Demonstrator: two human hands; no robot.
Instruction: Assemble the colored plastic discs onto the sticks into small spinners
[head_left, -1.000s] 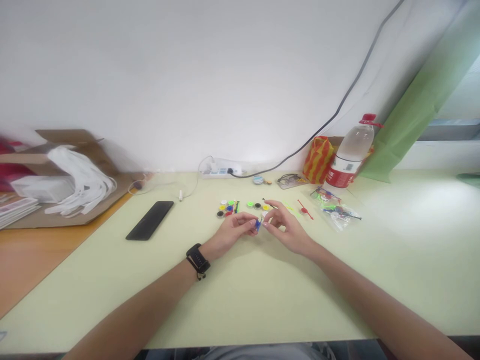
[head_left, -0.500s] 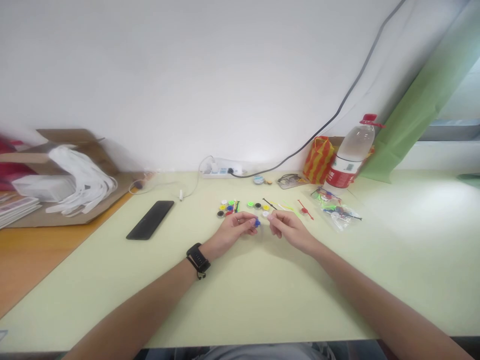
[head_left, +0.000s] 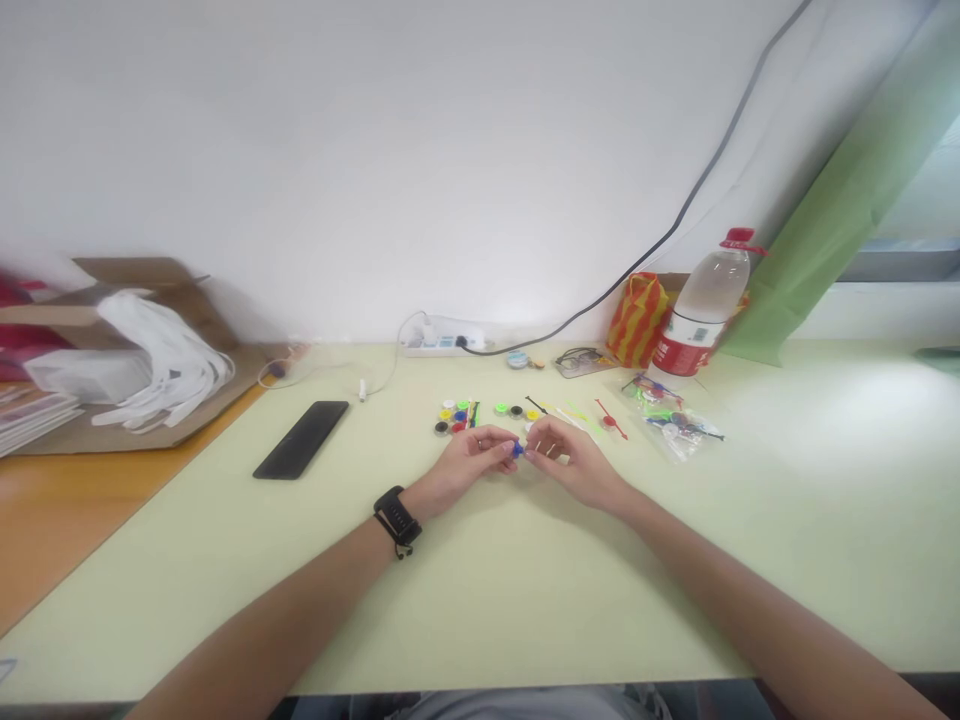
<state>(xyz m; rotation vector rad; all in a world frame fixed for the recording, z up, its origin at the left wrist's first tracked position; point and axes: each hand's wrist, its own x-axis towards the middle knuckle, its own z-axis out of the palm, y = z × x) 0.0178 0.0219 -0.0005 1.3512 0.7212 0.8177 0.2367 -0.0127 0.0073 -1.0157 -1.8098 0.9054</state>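
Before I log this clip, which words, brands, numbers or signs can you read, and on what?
None can be read for certain.
Bottle label: pale marks on red, too blurred to read; the dark print on its white band, too small.
Books: any print is too blurred.
Blue piece: no lettering can be made out.

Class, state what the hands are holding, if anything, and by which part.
A small blue piece: the left hand pinches its left side; the right hand is at its right side, its grip unclear.
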